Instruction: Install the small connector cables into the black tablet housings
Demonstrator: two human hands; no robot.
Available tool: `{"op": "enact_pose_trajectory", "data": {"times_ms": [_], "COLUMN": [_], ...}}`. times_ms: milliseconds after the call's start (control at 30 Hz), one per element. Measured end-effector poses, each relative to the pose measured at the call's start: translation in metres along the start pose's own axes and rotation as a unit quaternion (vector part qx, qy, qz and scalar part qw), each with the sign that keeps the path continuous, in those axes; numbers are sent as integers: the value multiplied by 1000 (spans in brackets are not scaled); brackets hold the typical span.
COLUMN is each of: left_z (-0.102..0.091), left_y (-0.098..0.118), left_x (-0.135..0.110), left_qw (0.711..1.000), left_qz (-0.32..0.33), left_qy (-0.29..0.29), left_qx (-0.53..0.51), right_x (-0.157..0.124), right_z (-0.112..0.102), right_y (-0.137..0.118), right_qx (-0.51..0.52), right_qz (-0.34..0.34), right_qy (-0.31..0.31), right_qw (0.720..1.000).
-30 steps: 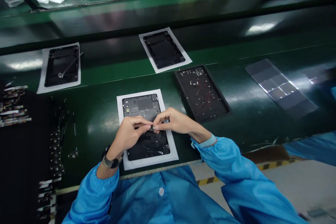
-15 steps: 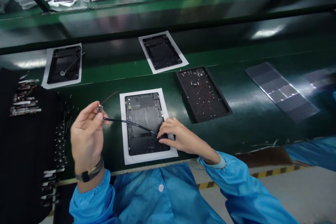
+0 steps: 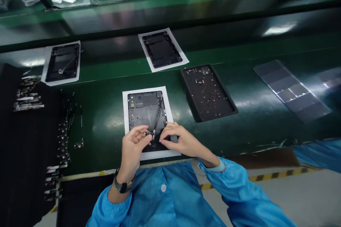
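Note:
In the middle, a black tablet housing (image 3: pixel 141 113) lies on a white sheet (image 3: pixel 168 104) at the near edge of the green bench. Over its lower half, my left hand (image 3: pixel 134 147) pinches a small circuit board (image 3: pixel 152 133) between thumb and fingers. A thin black cable (image 3: pixel 158 115) runs from near that board towards the housing's upper right corner. My right hand (image 3: pixel 179 138) rests at the housing's lower right side, thumb and fingertips closed together. Something tiny and pale shows at those fingertips, too small to name.
To the right sits a black tray (image 3: pixel 215 94) of small parts and red wires. Two further housings on sheets, a left one (image 3: pixel 64 62) and a middle one (image 3: pixel 162 49), lie farther back. A loose board with cable (image 3: pixel 79 144) lies left. Clear plastic sheets (image 3: pixel 291 90) lie far right.
My left hand has moved right, from beside the housing to over it, bringing the small board along. The cable now points up the housing instead of stretching across to my right hand, which stays nearly in place.

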State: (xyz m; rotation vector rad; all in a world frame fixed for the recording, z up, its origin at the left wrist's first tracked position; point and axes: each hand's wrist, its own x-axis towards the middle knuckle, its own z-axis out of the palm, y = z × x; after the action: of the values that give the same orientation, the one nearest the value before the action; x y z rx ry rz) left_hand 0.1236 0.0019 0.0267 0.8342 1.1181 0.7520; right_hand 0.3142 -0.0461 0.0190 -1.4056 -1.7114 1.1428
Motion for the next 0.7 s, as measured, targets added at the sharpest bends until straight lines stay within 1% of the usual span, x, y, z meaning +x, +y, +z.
{"op": "enact_pose_trajectory", "data": {"times_ms": [100,200,333,600,700], "left_z": [3,4,3,2,2], "left_y": [-4,-4,-3,-2,-1], "left_x": [-3,-3,-2,-2,-1], "left_qw": [997,995,994,992,990], "left_qz": [-28,-39,-45,-54,-58], "left_qy": [-29,-40,-37,-37,-31], "left_qx": [61,77,92,104,125], "right_x": [0,-1,0,1,2], "right_z": [2,3,3,2,1], "right_y": [2,4,3,3,1], "right_qx": [8,18,20,23,9], "right_qz": [9,10,19,16,20], "right_qy": [6,17,17,3,-14], "right_qw": [1000,1000,999,1000,1000]}}
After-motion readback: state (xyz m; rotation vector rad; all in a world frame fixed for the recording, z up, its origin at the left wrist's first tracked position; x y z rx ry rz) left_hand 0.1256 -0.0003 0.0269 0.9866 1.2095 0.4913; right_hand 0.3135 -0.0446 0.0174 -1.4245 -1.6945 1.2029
